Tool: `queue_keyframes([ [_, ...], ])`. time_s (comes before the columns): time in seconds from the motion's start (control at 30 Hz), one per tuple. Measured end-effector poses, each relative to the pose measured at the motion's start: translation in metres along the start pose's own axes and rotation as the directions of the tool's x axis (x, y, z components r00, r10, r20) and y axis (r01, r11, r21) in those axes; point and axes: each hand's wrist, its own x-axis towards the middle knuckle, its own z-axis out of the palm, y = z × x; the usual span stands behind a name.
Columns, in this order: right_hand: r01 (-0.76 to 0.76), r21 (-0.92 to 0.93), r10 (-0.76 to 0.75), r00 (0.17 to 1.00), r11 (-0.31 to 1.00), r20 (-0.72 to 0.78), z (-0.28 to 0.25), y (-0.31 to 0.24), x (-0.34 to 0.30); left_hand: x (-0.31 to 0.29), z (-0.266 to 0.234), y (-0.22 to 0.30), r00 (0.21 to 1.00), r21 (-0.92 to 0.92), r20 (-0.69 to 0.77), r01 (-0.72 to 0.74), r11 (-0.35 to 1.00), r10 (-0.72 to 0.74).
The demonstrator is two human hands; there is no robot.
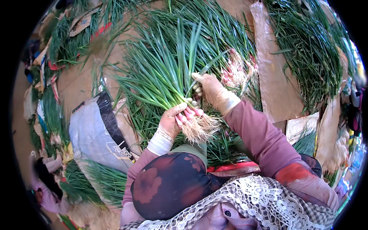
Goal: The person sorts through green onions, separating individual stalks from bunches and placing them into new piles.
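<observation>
My gloved left hand (170, 122) is wrapped round a bunch of spring onions (167, 88) just above their pink bulbs. The pale stringy roots (200, 129) hang toward my lap, and the long green leaves fan out away from me. My gloved right hand (211, 92) is closed just to the right of the bunch, its thumb and fingers pinching a green spring onion leaf. Beyond it lies a loose pile of spring onions (214, 34), with a cluster of pink bulbs and roots (238, 71) at its right side.
To the left lies a grey-white plastic sheet (90, 132) with a dark band. At the right, a brown sheet (278, 84) separates my pile from another heap of greens (306, 53). More greens (101, 180) lie at my left. Around the edges, people are partly visible.
</observation>
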Motion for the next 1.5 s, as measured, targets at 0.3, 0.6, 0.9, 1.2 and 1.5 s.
queue_keyframes([
  [0.3,-0.048,-0.151,0.064,0.993,0.987,0.103,-0.032,0.053,0.005,-0.006,0.008,0.003,0.989,-0.052,0.121,-0.074,0.996,0.08],
  [0.6,-0.26,0.585,-0.23,0.741,0.768,0.631,0.014,-0.001,-0.015,-0.006,-0.025,-0.002,0.982,-0.081,0.162,-0.088,0.993,0.1],
  [0.9,0.157,-0.955,-0.07,0.987,0.251,0.144,0.017,0.015,-0.016,-0.008,-0.002,0.001,0.979,0.031,0.187,-0.09,0.995,0.083],
  [1.2,0.373,-0.841,-0.49,0.858,0.392,0.153,-0.072,-0.052,0.03,0.004,-0.025,-0.009,0.99,-0.132,0.14,0.009,0.991,0.01],
  [1.5,-0.073,-0.893,-0.376,0.89,0.444,-0.259,-0.146,-0.075,0.063,-0.011,0.008,0.01,0.978,-0.041,0.124,-0.163,0.986,0.167],
])
